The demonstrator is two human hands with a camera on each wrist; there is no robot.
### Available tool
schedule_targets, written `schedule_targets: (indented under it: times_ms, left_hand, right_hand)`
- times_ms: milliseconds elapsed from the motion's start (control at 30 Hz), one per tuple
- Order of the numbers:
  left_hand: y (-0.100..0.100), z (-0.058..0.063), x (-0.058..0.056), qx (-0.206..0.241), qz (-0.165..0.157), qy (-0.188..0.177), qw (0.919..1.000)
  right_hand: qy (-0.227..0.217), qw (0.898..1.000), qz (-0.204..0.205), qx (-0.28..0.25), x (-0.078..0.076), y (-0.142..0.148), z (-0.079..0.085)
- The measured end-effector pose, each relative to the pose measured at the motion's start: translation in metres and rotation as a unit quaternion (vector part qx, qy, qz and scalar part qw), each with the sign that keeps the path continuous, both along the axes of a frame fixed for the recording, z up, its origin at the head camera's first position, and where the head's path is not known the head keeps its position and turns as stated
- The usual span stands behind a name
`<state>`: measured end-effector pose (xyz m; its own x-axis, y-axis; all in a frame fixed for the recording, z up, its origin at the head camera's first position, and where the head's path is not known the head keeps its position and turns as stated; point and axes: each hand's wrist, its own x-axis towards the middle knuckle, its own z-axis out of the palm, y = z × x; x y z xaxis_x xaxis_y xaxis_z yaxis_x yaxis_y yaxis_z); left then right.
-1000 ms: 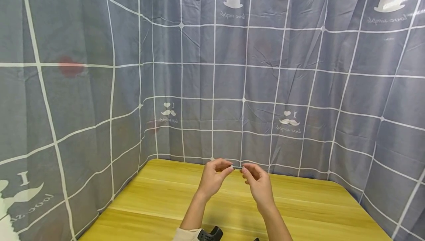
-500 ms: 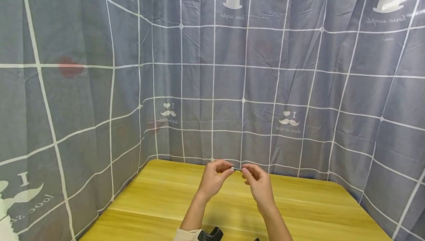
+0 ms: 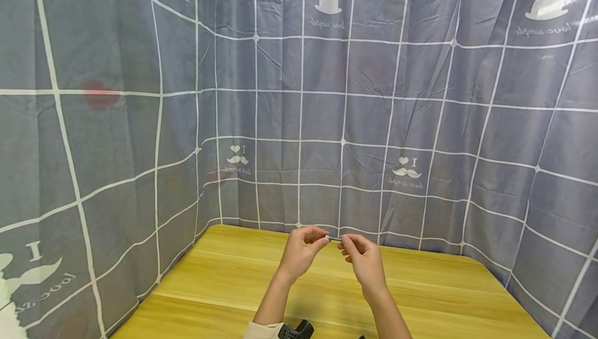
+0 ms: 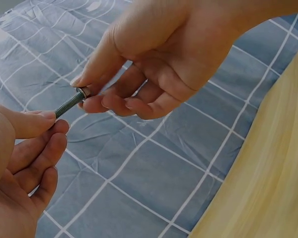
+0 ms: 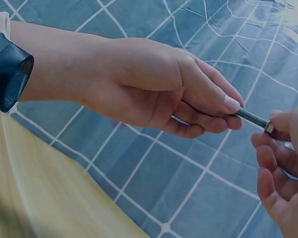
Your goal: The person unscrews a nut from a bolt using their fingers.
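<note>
A threaded metal bolt (image 4: 68, 104) is held roughly level between both hands, above the far part of the table in the head view. My left hand (image 3: 298, 254) pinches one end of it between thumb and fingers, and that end is hidden. At the other end sits a nut (image 5: 269, 128), wider than the shaft, where the thumb and index finger of my right hand (image 3: 366, 263) pinch. The greyish shaft (image 5: 253, 118) shows bare between the two sets of fingertips. The right hand's other fingers are loosely bent below.
The yellow wood-grain table (image 3: 224, 282) lies beneath the hands. A grey curtain (image 3: 275, 116) with white grid lines hangs behind it and along the sides. A black wrist camera (image 3: 296, 329) is on the left wrist by a light sleeve (image 3: 262, 330).
The right thumb and fingers have shifted slightly at their end of the bolt. The left hand stays in place, and both arms keep their position.
</note>
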<state>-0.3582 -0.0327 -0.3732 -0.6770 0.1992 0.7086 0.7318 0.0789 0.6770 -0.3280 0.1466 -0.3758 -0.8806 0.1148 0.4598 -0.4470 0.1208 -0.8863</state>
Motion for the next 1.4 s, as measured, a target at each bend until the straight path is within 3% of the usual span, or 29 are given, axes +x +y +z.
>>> schedule_targets:
  times_ms: [233,467,633,900,1100,1233,1400]
  left_hand:
    - [-0.002,0.001,0.0,0.001,0.003,0.007,1.0]
    - [-0.002,0.001,0.0,0.009,0.005,0.001,0.9999]
    - [-0.002,0.0,0.0,0.016,0.006,0.008,0.9998]
    - [-0.002,0.001,-0.001,0.004,0.002,0.003,1.0]
    - [-0.002,0.001,0.0,0.011,0.003,-0.001,0.9999]
    - [-0.001,0.004,0.005,0.023,0.006,0.003,0.9997]
    - [0.001,0.01,0.013,0.019,0.019,0.001,0.9996]
  right_hand:
    - [0.015,1.0,0.022,0.004,0.001,-0.001,0.001]
    - [0.014,1.0,0.002,0.002,0.001,0.0,0.0]
    - [0.03,0.999,0.009,-0.008,0.002,0.0,0.001]
    - [0.01,1.0,-0.004,-0.009,0.002,-0.002,0.002]
    - [0.02,1.0,0.001,-0.008,0.0,0.0,0.0]
    - [0.035,0.999,0.024,-0.005,0.0,-0.001,0.0]
    - [0.015,1.0,0.023,-0.01,0.001,-0.002,0.001]
